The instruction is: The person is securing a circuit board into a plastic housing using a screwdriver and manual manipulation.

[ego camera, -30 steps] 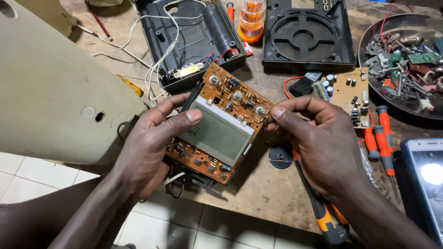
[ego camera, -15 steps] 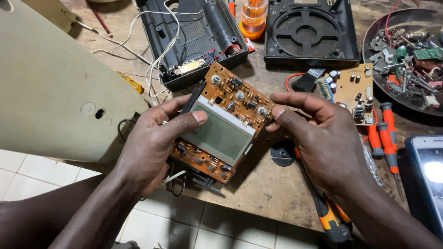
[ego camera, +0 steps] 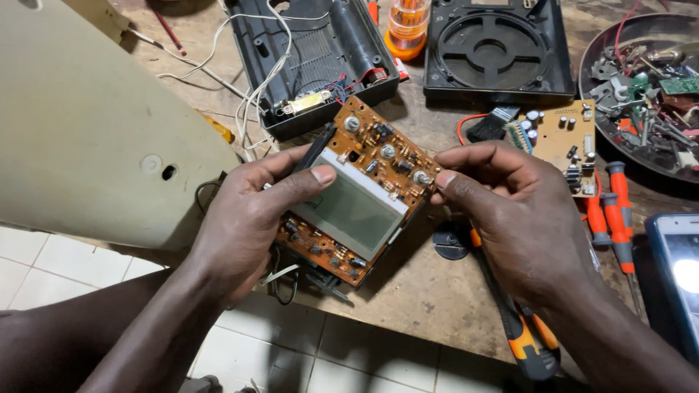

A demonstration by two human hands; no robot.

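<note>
I hold an orange-brown circuit board (ego camera: 378, 156) with a grey rectangular display panel (ego camera: 353, 207) above the front of a wooden bench (ego camera: 429, 291). My left hand (ego camera: 244, 218) grips its left side, thumb resting on the panel's top corner. My right hand (ego camera: 520, 215) holds the right edge, thumb and index fingertip against a round component there. Small knobs, capacitors and other parts dot the board. Thin wires hang below it.
A large beige casing (ego camera: 87, 138) lies left. Behind are a black case half with white wires (ego camera: 313, 58), a black speaker shell (ego camera: 499, 47), an orange jar (ego camera: 408, 25), a second board (ego camera: 564, 142), a parts tray (ego camera: 652, 87), red screwdrivers (ego camera: 615, 211), orange-handled pliers (ego camera: 524, 335), a phone (ego camera: 677, 269).
The view has shifted slightly; both hands keep the same hold on the board, which has hardly moved.
</note>
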